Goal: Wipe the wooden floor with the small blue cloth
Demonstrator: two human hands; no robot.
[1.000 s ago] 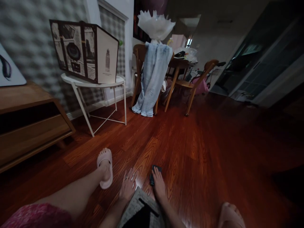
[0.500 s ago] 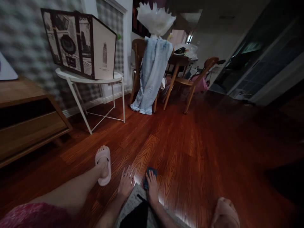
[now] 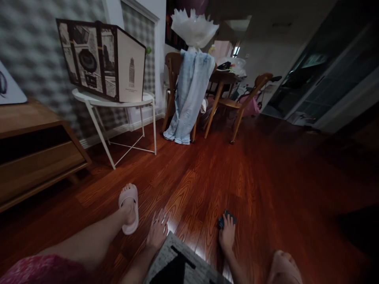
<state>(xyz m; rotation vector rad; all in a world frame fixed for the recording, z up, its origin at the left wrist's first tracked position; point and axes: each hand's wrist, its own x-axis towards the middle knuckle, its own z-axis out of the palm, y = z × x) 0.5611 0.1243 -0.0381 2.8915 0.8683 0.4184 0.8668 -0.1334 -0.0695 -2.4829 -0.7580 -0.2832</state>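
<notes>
My left hand (image 3: 158, 230) rests on the reddish wood floor with fingers stretched out and apart, holding nothing; a ring shows on one finger. To its right, my right hand (image 3: 227, 232) presses a small dark blue-green cloth (image 3: 221, 223) onto the floor, its fingers curved over the top. Part of the cloth is hidden under the palm and fingers. Between my forearms is a grey surface with black shapes (image 3: 189, 258), probably my top; its lower part runs out of view.
My slippered feet (image 3: 129, 209) stand wide apart on either side. Ahead left, a white side table (image 3: 114, 101) carries a printed case (image 3: 130, 65). A wooden cabinet (image 3: 44, 152) lines the left. Farther on are jeans (image 3: 192, 92) over a chair and another wooden chair (image 3: 237, 103).
My right hand has slid right across the floor with the cloth, away from my left hand. The left hand is nearly still. More of the grey surface shows between my arms.
</notes>
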